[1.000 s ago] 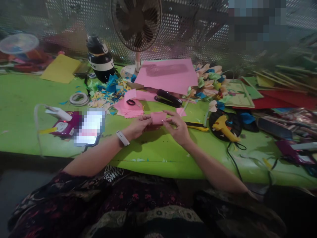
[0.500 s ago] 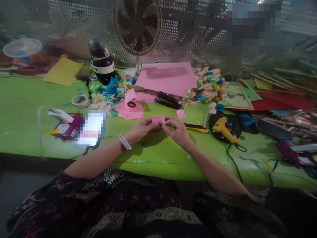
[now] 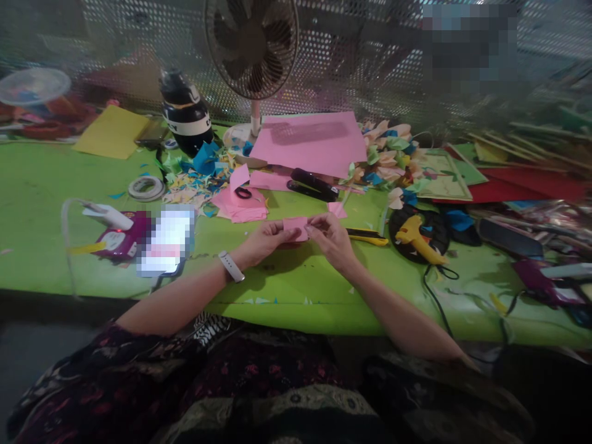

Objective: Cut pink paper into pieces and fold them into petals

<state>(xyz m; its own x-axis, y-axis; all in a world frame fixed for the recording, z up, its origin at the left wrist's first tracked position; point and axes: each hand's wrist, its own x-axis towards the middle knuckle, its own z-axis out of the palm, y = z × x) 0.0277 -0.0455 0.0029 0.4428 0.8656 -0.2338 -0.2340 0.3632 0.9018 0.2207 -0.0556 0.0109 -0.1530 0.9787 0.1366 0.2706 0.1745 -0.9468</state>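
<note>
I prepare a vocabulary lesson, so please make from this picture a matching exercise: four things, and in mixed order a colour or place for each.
1. small pink paper
2. glue gun
3. stapler
4. tape roll

A. black, near the large pink sheet
B. whitish, ring-shaped
C. between the left hand and right hand
D. yellow, on a round black thing

Pairs: 1-C, 2-D, 3-A, 4-B

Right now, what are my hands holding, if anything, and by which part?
A small pink paper: your left hand holds its left side, thumb across the face; your right hand has fingers at its right edge.
</note>
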